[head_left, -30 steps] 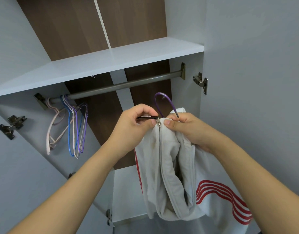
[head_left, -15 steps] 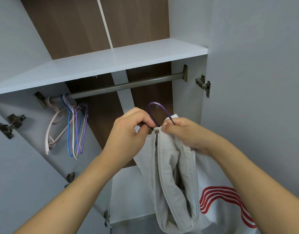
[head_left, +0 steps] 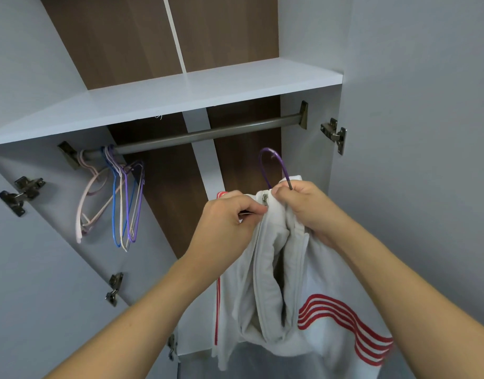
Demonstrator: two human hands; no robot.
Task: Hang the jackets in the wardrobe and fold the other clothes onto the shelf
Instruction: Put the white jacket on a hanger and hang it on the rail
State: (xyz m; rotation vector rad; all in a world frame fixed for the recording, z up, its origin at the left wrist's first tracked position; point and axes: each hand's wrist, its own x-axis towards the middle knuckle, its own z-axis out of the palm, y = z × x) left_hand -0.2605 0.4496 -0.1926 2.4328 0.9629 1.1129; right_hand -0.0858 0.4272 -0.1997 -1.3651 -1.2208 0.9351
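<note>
This is a home bedroom or dressing corner, seen inside an open built-in wardrobe with pale grey panels and a brown wood-grain back. Above the hands run a white laminate shelf (head_left: 197,91) and a grey metal hanging rail (head_left: 208,134). Up and left of them hang thin pastel wire hangers (head_left: 117,198).

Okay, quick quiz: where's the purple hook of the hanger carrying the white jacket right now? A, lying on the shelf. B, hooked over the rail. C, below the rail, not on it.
C: the purple hook sticks up from the white jacket below the rail, clear of it.
</note>
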